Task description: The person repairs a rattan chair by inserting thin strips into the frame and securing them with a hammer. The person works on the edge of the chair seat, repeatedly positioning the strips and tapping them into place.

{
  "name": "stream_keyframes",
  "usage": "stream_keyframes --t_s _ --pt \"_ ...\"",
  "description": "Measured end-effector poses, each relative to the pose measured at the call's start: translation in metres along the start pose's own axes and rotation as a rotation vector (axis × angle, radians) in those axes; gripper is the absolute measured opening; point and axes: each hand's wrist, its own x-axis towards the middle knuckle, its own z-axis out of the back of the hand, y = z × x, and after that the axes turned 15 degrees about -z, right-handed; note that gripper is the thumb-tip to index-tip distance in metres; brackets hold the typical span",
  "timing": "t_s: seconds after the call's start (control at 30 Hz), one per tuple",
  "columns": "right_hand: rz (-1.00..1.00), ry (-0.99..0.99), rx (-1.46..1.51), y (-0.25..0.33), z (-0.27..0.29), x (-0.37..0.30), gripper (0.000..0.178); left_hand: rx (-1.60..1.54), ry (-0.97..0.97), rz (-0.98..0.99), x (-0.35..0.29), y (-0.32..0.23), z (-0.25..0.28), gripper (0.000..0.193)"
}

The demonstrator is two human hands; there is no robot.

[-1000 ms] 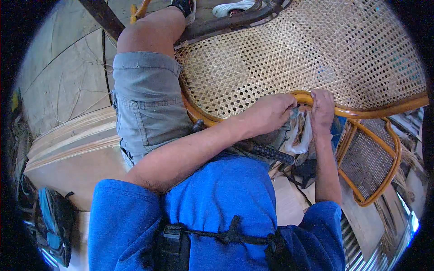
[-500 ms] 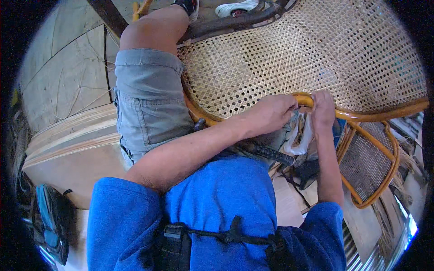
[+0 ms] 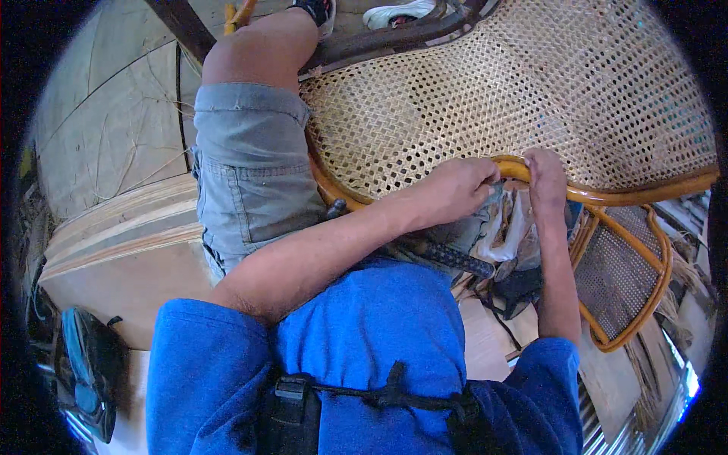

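Note:
A large woven cane panel (image 3: 455, 98) in a glossy orange-brown rattan frame (image 3: 644, 194) lies across my lap. My left hand (image 3: 462, 186) is closed at the near rail of the frame, fingers curled in against it; whatever lies under the fingertips is hidden. A short way to the right, my right hand (image 3: 546, 180) wraps over the same rail, thumb side toward the left hand. A bare stretch of rail shows between the two hands. Below them hangs a crumpled white plastic bag (image 3: 506, 235). Beside it lies a tool with a black textured handle (image 3: 455, 259).
A smaller rattan piece with a mesh panel (image 3: 618, 265) stands at the right. Stacked plywood sheets (image 3: 125, 227) fill the left, with loose cane strands (image 3: 133, 152) on top. A dark backpack (image 3: 91, 371) sits at lower left. A white shoe (image 3: 398, 14) shows at the top.
My right hand has shifted very slightly to the right along the rail, its fingers bent a little differently. The left hand and the panel stay nearly in place.

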Motion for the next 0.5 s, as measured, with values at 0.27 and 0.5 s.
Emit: stream_keyframes --t_s 0.27,0.5 --pt "-0.1 -0.005 -0.015 0.0074 -0.001 -0.0035 0.006 -0.046 -0.004 0.053 0.0014 0.0003 0.0013 0.02" --pt "-0.081 0.014 -0.097 0.0117 0.0003 -0.0024 0.007 -0.052 0.007 0.092 0.0023 -0.0038 0.0063 0.019"
